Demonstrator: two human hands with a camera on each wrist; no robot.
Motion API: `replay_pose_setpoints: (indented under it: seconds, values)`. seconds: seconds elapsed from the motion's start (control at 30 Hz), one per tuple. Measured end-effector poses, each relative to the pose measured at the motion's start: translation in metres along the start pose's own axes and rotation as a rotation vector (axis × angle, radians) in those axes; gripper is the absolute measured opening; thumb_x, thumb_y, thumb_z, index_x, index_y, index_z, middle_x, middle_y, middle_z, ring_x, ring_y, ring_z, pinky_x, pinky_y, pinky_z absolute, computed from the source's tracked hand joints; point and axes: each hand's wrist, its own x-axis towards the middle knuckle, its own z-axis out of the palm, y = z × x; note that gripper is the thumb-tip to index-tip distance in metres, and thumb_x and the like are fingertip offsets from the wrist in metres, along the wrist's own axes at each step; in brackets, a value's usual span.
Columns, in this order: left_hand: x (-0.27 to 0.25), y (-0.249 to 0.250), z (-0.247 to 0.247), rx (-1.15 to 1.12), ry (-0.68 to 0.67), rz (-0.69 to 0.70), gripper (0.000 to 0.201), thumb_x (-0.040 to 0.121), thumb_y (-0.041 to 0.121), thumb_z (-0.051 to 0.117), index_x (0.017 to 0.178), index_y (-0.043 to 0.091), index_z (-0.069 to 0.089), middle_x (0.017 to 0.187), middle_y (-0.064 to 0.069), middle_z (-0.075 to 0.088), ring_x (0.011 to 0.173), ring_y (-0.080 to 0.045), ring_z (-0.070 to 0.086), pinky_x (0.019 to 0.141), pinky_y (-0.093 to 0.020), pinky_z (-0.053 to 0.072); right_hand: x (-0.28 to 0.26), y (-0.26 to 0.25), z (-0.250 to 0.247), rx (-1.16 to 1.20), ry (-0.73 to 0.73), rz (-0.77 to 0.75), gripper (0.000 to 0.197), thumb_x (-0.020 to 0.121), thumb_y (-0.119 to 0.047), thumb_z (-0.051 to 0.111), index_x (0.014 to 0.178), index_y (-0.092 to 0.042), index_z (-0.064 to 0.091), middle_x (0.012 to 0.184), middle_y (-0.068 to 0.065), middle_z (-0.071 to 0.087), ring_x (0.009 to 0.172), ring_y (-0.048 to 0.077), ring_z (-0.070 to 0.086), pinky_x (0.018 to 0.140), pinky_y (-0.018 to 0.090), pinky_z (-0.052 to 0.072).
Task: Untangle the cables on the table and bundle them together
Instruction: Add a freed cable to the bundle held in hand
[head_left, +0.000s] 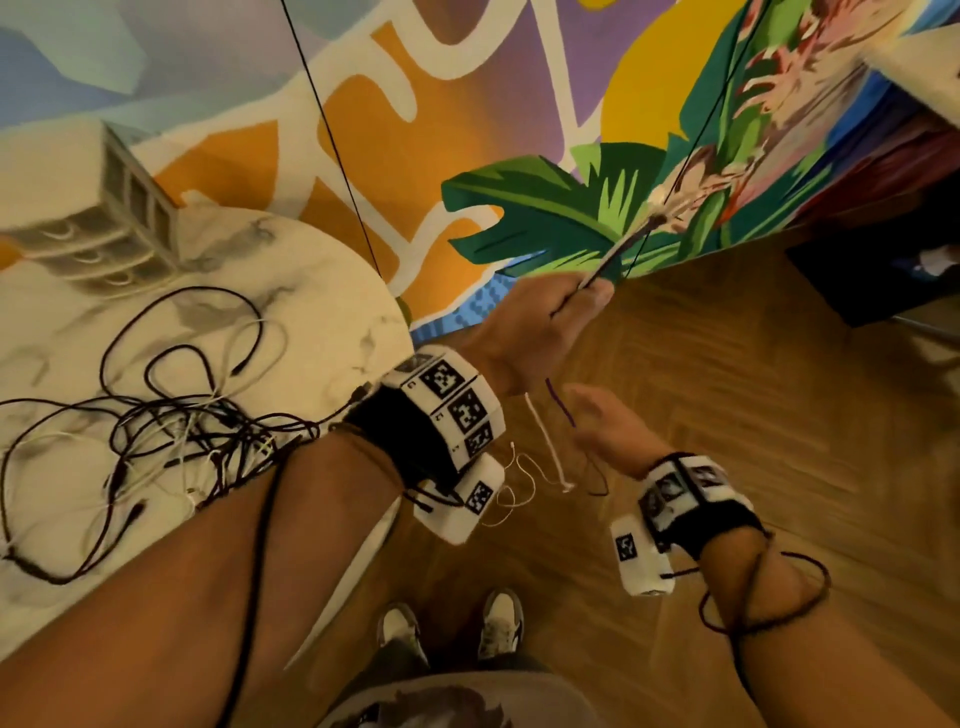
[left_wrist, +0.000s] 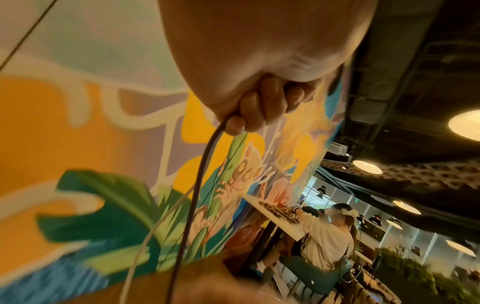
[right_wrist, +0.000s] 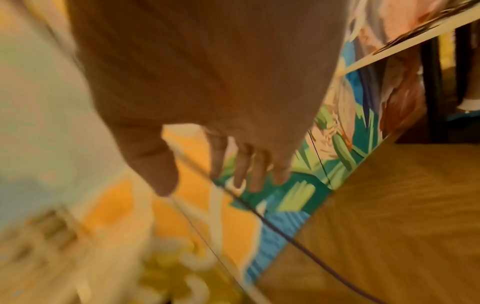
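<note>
A tangle of black and white cables (head_left: 176, 426) lies on the round marble table (head_left: 332, 291). My left hand (head_left: 576, 301) is raised to the right of the table, over the floor, and grips a few cables pulled from the pile. In the left wrist view its fingers (left_wrist: 254, 111) curl round a dark cable (left_wrist: 197, 185), with a thin white cable (left_wrist: 145, 236) beside it. A white end (head_left: 545, 441) and a purple end (head_left: 561, 405) hang below the fist. My right hand (head_left: 597, 410) hovers just beneath with its fingers (right_wrist: 241, 164) straight, next to the purple cable (right_wrist: 285, 236).
A white shelf-like box (head_left: 104, 208) stands at the back of the table. A painted mural wall (head_left: 467, 130) is behind, wooden floor (head_left: 779, 415) below, and my shoes (head_left: 452, 629) are near the table's edge. Another person (left_wrist: 327, 236) sits at a far table.
</note>
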Motion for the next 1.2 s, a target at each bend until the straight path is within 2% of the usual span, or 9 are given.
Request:
replay_pose_setpoints:
  seconds: [0.13,0.23,0.43,0.53,0.67,0.77,0.93,1.1,1.2]
  values:
    - [-0.026,-0.022,0.015,-0.042,-0.133,-0.181,0.022,0.099,0.016,0.042,0.089,0.013,0.062,0.073,0.007,0.060,0.062,-0.003,0.052,0.062,-0.021,0.041,-0.025,-0.045,-0.026,0.762,-0.018,-0.290,0.046,0.082,-0.031,0.056,0.127,-0.021,0.055,0.132,0.003,0.059,0.122,0.018,0.054,0.095,0.035,0.047]
    - [-0.044,-0.024,0.026,-0.135,-0.211,-0.191,0.021,0.099,0.013,0.040,0.099,0.014,0.062,0.094,0.001,0.064,0.080,-0.001,0.060,0.074,-0.016,0.048,-0.032,-0.082,-0.022,0.637,-0.042,-0.272,0.062,0.079,-0.061,0.055,0.121,-0.015,0.062,0.126,0.004,0.063,0.119,0.020,0.057,0.101,0.041,0.043]
    - [-0.071,-0.040,0.021,-0.033,-0.238,-0.180,0.026,0.100,0.018,0.040,0.119,0.014,0.057,0.095,0.010,0.056,0.073,0.013,0.051,0.065,-0.003,0.038,-0.030,-0.105,0.009,0.489,-0.075,-0.162,0.052,0.102,-0.037,0.027,0.110,-0.003,0.067,0.112,0.004,0.071,0.110,0.017,0.064,0.104,0.044,0.040]
    - [-0.084,-0.050,0.004,0.254,-0.223,-0.101,0.028,0.099,0.031,0.041,0.119,0.021,0.056,0.111,0.006,0.059,0.087,0.008,0.046,0.079,-0.014,0.042,-0.035,-0.107,0.019,0.455,-0.041,-0.167,0.047,0.103,-0.034,0.027,0.107,-0.010,0.068,0.101,-0.004,0.073,0.091,0.008,0.069,0.080,0.024,0.052]
    - [-0.087,-0.040,-0.025,0.383,0.216,0.019,0.031,0.093,0.047,0.043,0.106,0.020,0.053,0.099,0.008,0.054,0.084,-0.005,0.052,0.069,-0.017,0.043,-0.046,-0.113,0.035,0.361,-0.055,-0.266,0.034,0.102,-0.017,0.029,0.087,-0.014,0.060,0.067,-0.005,0.066,0.060,0.013,0.061,0.050,0.016,0.049]
    - [-0.075,-0.039,-0.027,0.359,0.127,-0.092,0.046,0.092,0.051,0.044,0.123,0.018,0.048,0.117,0.003,0.054,0.102,-0.011,0.054,0.082,-0.024,0.044,-0.046,-0.115,0.052,0.320,-0.131,-0.324,0.030,0.101,-0.004,0.029,0.085,-0.012,0.052,0.054,-0.007,0.060,0.042,0.003,0.050,0.040,0.014,0.040]
    - [-0.088,-0.056,-0.032,0.365,0.178,0.139,0.023,0.094,0.030,0.050,0.087,0.009,0.056,0.083,0.000,0.055,0.074,-0.012,0.051,0.064,-0.015,0.036,-0.042,-0.117,0.060,0.226,-0.176,-0.277,0.031,0.099,0.001,0.033,0.084,-0.017,0.054,0.056,-0.009,0.059,0.044,-0.001,0.051,0.045,0.010,0.040]
    - [-0.103,-0.066,-0.020,0.655,0.121,0.429,0.012,0.077,0.006,0.072,0.082,0.005,0.061,0.081,-0.009,0.061,0.071,-0.020,0.058,0.062,-0.024,0.046,-0.036,-0.104,0.072,-0.109,-0.151,-0.106,0.035,0.091,0.007,0.051,0.125,0.009,0.048,0.115,0.015,0.058,0.067,-0.006,0.035,0.068,0.001,0.038]
    - [-0.105,-0.070,-0.027,0.504,0.061,0.363,0.011,0.086,0.016,0.064,0.087,0.007,0.059,0.087,-0.007,0.060,0.076,-0.018,0.056,0.065,-0.021,0.041,-0.039,-0.105,0.084,-0.032,-0.115,-0.189,0.022,0.092,0.008,0.049,0.110,-0.002,0.058,0.079,-0.008,0.050,0.059,-0.004,0.043,0.058,0.012,0.042]
